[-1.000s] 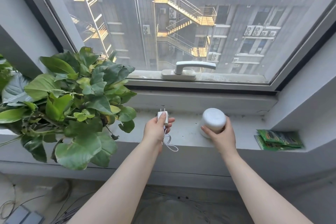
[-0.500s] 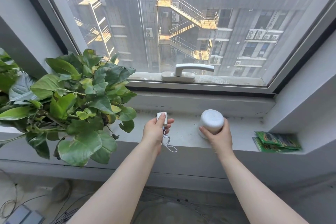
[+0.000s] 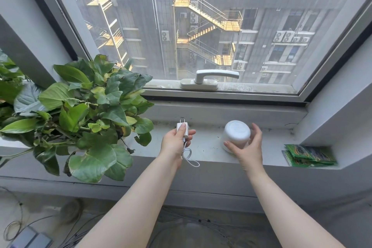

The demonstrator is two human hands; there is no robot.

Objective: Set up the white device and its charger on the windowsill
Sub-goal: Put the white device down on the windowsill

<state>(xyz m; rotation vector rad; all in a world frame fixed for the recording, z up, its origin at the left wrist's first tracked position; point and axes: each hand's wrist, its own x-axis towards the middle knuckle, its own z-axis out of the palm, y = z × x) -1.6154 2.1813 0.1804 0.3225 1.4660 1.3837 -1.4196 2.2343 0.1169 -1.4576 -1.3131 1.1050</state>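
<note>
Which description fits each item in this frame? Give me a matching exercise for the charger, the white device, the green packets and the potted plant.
Items:
1. charger
2. white device
3. green packets
4. potted plant

Descriptions:
A. lying at the right end of the windowsill
B. held in the left hand, prongs pointing up
C. filling the left end of the sill
D. standing on the sill, right hand loosely around it

Pairs: 1-B, 2-D, 3-A, 4-C

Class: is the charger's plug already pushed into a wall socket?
No, the left hand holds the charger above the windowsill, prongs bare.
</note>
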